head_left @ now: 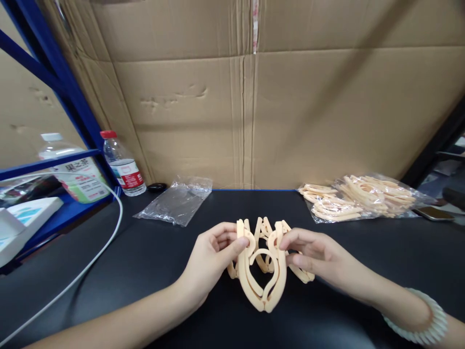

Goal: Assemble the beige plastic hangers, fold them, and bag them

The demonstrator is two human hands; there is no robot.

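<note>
A beige folding clothes hanger [281, 276] is in front of me, folded into a narrow V with its curled hook in the middle. My left hand [214, 257] pinches its left arm near the top between thumb and fingers. On the other side, my right hand [314, 252] grips the right arm near its upper end, the fingers closed. Just behind it are more beige folding hangers [303, 275], partly hidden by the held one and by my hands.
Clear bags of beige hangers [378, 196] lie at the back right, beside a phone [434, 213]. An empty plastic bag [174, 201] rests at the back left near a red-capped bottle [125, 167]. A white cable [98, 254] crosses the left side. Cardboard [189, 121] stands behind the black table.
</note>
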